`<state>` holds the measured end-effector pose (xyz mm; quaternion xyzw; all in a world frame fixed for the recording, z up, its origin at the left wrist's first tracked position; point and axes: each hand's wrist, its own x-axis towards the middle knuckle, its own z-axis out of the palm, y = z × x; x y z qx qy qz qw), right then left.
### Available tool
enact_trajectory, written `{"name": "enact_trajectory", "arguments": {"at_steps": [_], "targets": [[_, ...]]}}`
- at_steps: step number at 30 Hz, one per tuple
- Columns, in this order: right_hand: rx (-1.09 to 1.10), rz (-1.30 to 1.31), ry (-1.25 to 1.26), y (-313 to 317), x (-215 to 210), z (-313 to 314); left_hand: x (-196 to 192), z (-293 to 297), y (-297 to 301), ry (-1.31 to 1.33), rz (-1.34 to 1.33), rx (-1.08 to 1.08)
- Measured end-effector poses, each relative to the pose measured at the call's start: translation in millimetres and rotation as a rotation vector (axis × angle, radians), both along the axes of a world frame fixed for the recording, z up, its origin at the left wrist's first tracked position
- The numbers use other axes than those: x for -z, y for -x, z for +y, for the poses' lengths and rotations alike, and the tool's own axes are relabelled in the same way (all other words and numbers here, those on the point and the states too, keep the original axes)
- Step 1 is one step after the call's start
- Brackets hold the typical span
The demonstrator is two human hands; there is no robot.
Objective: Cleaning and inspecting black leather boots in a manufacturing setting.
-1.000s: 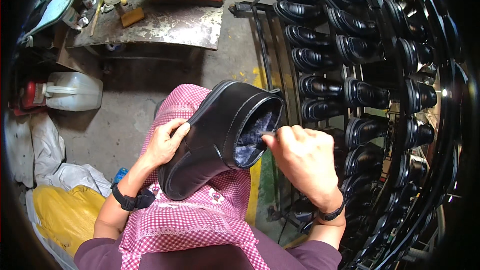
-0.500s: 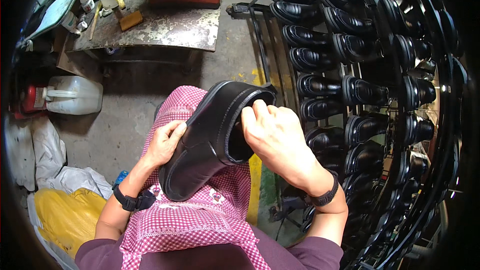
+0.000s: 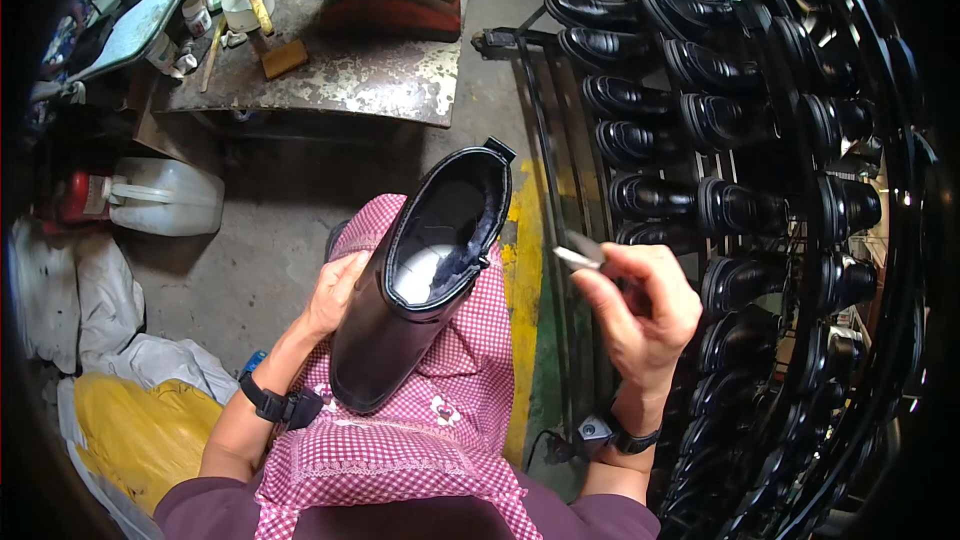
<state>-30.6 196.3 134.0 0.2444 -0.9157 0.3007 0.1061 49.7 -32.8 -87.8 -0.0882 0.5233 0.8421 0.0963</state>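
Note:
A black ankle boot (image 3: 375, 355) rests on my lap over the pink checked apron (image 3: 400, 445), its toe toward me and its opening turned up. Against the boot's left side, my left hand (image 3: 335, 292) is closed on it, with the fingertips hidden behind the boot. Inside the opening I see dark fuzzy lining and a white area at the bottom. My right hand (image 3: 648, 305) is off to the right of the boot, apart from it. Between its thumb and forefinger is a small thin pale strip (image 3: 575, 258), smeared by motion; its kind is unclear.
At right stands a tall metal rack (image 3: 545, 140) full of shiny black shoes (image 3: 740, 120). A worn workbench (image 3: 390, 90) at the top holds a red-based machine (image 3: 390, 10), a brush and a brown block (image 3: 285, 59). On the left are a white jerrycan (image 3: 175, 198) and yellow sacking (image 3: 140, 430).
My right hand has come out of the boot's opening and moved right, now pinching a pale strip. The boot has been turned so its opening shows. My view has shifted slightly.

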Motion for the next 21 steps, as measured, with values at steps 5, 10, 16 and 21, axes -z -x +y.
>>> {"name": "enact_trajectory", "arguments": {"at_steps": [5, 10, 16, 21], "targets": [[-0.272, 0.061, -0.233, 6.9, -3.5, -30.4, 1.7, -5.5, -1.8, 0.08, 0.007, -0.01], [-0.368, 0.152, -0.559, 8.1, 0.8, -46.7, -4.9, 1.2, -2.4, 0.239, 0.022, -0.025], [-0.48, 0.092, -0.639, 12.1, 6.2, -64.8, -4.3, -1.0, -5.4, 0.273, -0.005, -0.013], [-0.45, 0.185, -0.571, 10.3, 3.6, -65.0, -2.5, -3.0, -4.4, 0.241, -0.002, -0.038]]}}
